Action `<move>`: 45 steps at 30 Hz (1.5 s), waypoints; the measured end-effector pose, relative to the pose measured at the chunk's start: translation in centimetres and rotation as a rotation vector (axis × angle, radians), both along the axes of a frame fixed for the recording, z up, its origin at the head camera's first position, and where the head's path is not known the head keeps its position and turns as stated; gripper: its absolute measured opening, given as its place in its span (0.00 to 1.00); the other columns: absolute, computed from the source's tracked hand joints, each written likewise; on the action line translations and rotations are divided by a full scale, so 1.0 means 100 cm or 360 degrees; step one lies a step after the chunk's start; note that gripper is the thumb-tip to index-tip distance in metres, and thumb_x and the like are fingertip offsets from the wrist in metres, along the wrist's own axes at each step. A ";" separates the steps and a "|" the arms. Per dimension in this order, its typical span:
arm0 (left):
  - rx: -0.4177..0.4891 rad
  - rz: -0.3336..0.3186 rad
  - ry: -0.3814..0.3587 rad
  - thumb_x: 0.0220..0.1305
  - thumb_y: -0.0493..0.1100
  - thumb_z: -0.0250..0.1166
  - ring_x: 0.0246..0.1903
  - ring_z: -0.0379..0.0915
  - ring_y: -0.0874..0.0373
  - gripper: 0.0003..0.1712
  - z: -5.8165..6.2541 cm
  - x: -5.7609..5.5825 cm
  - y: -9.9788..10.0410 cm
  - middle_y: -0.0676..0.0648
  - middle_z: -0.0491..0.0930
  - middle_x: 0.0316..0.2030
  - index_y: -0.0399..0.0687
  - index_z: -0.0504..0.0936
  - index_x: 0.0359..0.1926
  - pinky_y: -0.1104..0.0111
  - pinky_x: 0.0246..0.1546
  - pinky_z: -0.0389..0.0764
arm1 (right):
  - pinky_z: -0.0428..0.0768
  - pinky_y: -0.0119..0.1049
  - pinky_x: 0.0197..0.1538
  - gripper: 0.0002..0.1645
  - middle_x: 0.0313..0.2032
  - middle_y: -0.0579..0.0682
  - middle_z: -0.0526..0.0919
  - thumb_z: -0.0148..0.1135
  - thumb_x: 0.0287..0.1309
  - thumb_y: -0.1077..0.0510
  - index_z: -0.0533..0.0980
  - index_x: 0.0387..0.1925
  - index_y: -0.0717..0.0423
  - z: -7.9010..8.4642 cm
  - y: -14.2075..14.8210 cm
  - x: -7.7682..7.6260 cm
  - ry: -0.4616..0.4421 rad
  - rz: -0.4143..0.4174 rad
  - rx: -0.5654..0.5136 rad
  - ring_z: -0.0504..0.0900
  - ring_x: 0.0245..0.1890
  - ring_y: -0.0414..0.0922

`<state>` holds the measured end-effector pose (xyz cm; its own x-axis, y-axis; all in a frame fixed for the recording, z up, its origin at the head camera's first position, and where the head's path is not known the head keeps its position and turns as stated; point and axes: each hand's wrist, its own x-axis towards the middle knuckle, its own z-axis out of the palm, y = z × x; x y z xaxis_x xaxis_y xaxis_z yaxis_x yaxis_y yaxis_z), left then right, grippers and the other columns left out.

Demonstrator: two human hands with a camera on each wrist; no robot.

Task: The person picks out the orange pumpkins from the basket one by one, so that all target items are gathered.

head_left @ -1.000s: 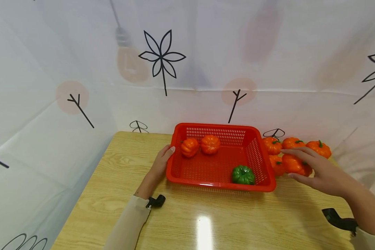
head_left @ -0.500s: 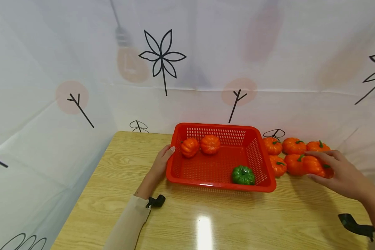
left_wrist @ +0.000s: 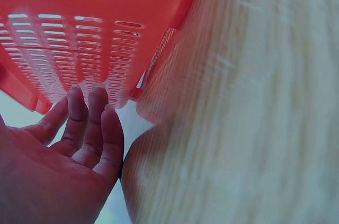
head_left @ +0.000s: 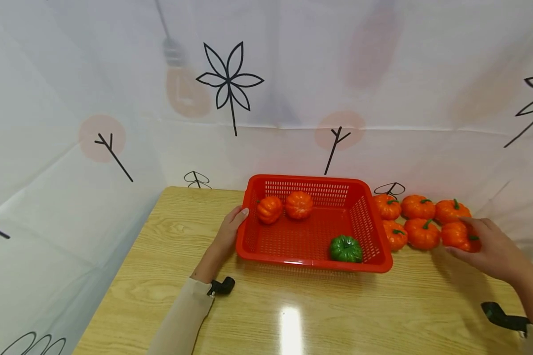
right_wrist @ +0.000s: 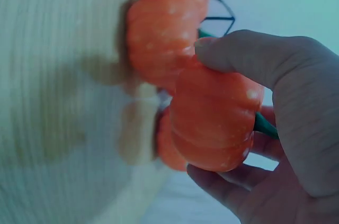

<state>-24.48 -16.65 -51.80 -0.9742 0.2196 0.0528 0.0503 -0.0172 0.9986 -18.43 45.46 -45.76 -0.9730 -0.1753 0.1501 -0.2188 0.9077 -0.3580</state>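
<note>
My right hand [head_left: 497, 251] holds a small orange pumpkin [head_left: 455, 235] at the right end of the front row, thumb on one side and fingers on the other. Its green stem points toward the palm in the right wrist view, where the pumpkin [right_wrist: 214, 118] looks tilted beside its neighbours. My left hand [head_left: 228, 231] grips the left rim of a red plastic basket [head_left: 313, 266], thumb on the rim and fingers against the outer side. Two orange pumpkins [head_left: 299, 205] and a green pumpkin [head_left: 346, 248] lie inside the basket.
Several orange pumpkins [head_left: 422, 233] stand in two rows just right of the basket, close to its wall. Below everything is a light wooden table [head_left: 248, 315]. A white printed cloth [head_left: 275, 88] hangs behind and along the sides.
My right hand has carried the pumpkin rightward, from over the middle of the front row to its right end, then slightly lower. The left hand and basket have stayed put.
</note>
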 end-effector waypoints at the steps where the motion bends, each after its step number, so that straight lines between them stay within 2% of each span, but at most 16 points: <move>1: -0.0002 0.0002 -0.0001 0.86 0.54 0.48 0.60 0.79 0.37 0.28 0.000 0.000 0.000 0.34 0.79 0.63 0.39 0.71 0.72 0.62 0.55 0.86 | 0.70 0.78 0.46 0.52 0.56 0.85 0.64 0.79 0.59 0.53 0.61 0.66 0.85 -0.002 0.002 -0.001 0.0003 0.0004 -0.0004 0.67 0.50 0.79; 3: -0.0008 0.0000 -0.0002 0.86 0.54 0.48 0.60 0.79 0.37 0.28 0.001 0.001 0.000 0.34 0.79 0.62 0.40 0.71 0.72 0.62 0.55 0.86 | 0.70 0.75 0.47 0.51 0.54 0.86 0.66 0.79 0.57 0.55 0.62 0.64 0.88 -0.006 0.006 -0.003 0.0019 0.0011 -0.0013 0.68 0.50 0.79; 6: -0.0011 -0.0006 -0.0004 0.86 0.54 0.48 0.60 0.79 0.37 0.28 0.001 0.001 0.000 0.34 0.79 0.63 0.40 0.70 0.72 0.61 0.55 0.86 | 0.77 0.51 0.47 0.48 0.51 0.85 0.71 0.81 0.53 0.57 0.65 0.59 0.89 -0.013 0.011 -0.006 0.0055 0.0027 -0.0040 0.71 0.47 0.77; 7: -0.0012 -0.0006 -0.0004 0.86 0.54 0.48 0.60 0.79 0.36 0.28 0.001 0.001 0.000 0.34 0.79 0.63 0.39 0.70 0.72 0.62 0.55 0.86 | 0.76 0.42 0.45 0.47 0.50 0.85 0.72 0.82 0.52 0.58 0.66 0.58 0.89 -0.015 0.013 -0.006 0.0061 0.0033 -0.0051 0.73 0.46 0.76; 9: -0.0009 -0.0003 -0.0006 0.86 0.54 0.48 0.60 0.79 0.36 0.28 0.001 0.001 -0.001 0.33 0.79 0.63 0.39 0.70 0.72 0.62 0.55 0.86 | 0.69 0.31 0.39 0.46 0.49 0.84 0.73 0.82 0.51 0.58 0.67 0.57 0.88 -0.020 0.016 -0.008 0.0056 0.0023 -0.0065 0.74 0.45 0.75; 10: -0.0007 0.0001 -0.0006 0.86 0.54 0.48 0.60 0.79 0.36 0.28 0.000 0.001 -0.001 0.33 0.79 0.63 0.38 0.71 0.72 0.62 0.55 0.86 | 0.69 0.31 0.39 0.46 0.49 0.85 0.73 0.82 0.52 0.57 0.67 0.57 0.88 -0.022 0.018 -0.008 0.0041 0.0011 -0.0067 0.73 0.45 0.75; 11: -0.0003 0.0003 -0.0004 0.86 0.54 0.48 0.59 0.79 0.36 0.28 0.000 0.001 0.000 0.33 0.79 0.63 0.38 0.71 0.72 0.62 0.55 0.86 | 0.73 0.35 0.40 0.47 0.50 0.85 0.71 0.81 0.54 0.56 0.66 0.58 0.88 -0.023 0.019 -0.007 0.0015 -0.0009 -0.0063 0.72 0.46 0.76; 13: 0.0003 0.0008 -0.0003 0.86 0.54 0.48 0.59 0.79 0.35 0.28 0.000 0.002 -0.001 0.32 0.79 0.63 0.38 0.71 0.71 0.62 0.55 0.86 | 0.77 0.53 0.43 0.48 0.52 0.87 0.66 0.78 0.58 0.53 0.64 0.60 0.86 -0.027 0.020 -0.006 -0.0041 -0.0063 -0.0037 0.68 0.48 0.78; 16: 0.0014 0.0010 0.0001 0.86 0.53 0.48 0.59 0.79 0.35 0.28 -0.001 0.002 -0.001 0.32 0.79 0.62 0.38 0.71 0.71 0.60 0.55 0.86 | 0.69 0.77 0.45 0.50 0.54 0.89 0.61 0.75 0.63 0.48 0.60 0.63 0.84 -0.031 0.021 -0.004 -0.0111 -0.0124 -0.0005 0.62 0.51 0.81; 24: 0.0010 0.0013 0.0009 0.85 0.54 0.48 0.59 0.79 0.37 0.28 -0.002 0.002 -0.001 0.35 0.79 0.63 0.40 0.70 0.72 0.60 0.56 0.86 | 0.68 0.77 0.46 0.46 0.53 0.89 0.61 0.72 0.63 0.52 0.61 0.62 0.84 -0.036 0.020 -0.006 -0.0090 -0.0123 -0.0025 0.62 0.50 0.80; 31: 0.0018 0.0009 0.0003 0.85 0.53 0.49 0.58 0.80 0.39 0.26 0.000 0.001 0.000 0.37 0.80 0.62 0.42 0.71 0.71 0.61 0.55 0.86 | 0.69 0.78 0.46 0.51 0.52 0.90 0.60 0.72 0.62 0.49 0.57 0.60 0.89 -0.040 0.021 -0.008 -0.0048 -0.0193 -0.0011 0.63 0.48 0.81; 45: -0.0014 -0.0001 0.0010 0.85 0.55 0.49 0.59 0.80 0.40 0.28 0.000 0.000 -0.001 0.37 0.80 0.63 0.42 0.71 0.72 0.60 0.56 0.86 | 0.67 0.77 0.49 0.55 0.52 0.90 0.59 0.72 0.62 0.48 0.56 0.61 0.93 -0.044 0.018 -0.011 -0.0011 -0.0262 -0.0043 0.59 0.52 0.80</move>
